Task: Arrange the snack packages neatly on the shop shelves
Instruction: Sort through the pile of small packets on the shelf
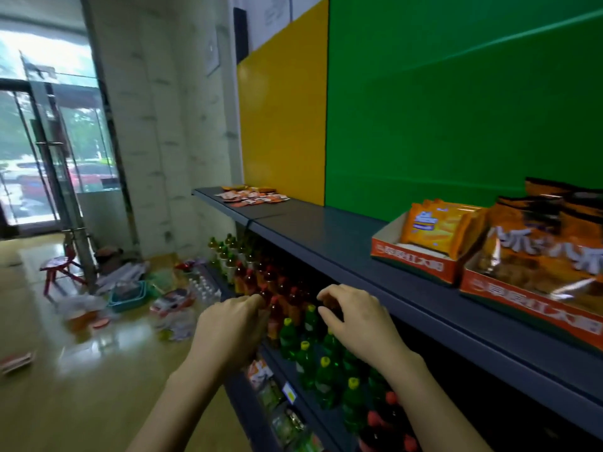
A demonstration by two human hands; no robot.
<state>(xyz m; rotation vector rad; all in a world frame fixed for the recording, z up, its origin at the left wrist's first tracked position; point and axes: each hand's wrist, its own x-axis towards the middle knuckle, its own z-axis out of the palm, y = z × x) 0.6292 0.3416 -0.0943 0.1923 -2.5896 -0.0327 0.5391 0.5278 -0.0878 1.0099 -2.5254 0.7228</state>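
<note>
Two hands (pixel 287 324) w/ curled fingers amid bottles (pixel 303 353) under top shelf (pixel 359 252).

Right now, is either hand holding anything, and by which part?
It cannot be told. The left hand and right hand are curled among the bottles on the lower shelf, and no gripped item shows.

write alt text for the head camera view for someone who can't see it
A person's left hand and right hand reach among red and green drink bottles under a dark top shelf. That shelf carries orange snack bags in open cartons at right and small flat packets at its far end; clutter lies on the floor beyond.
</note>
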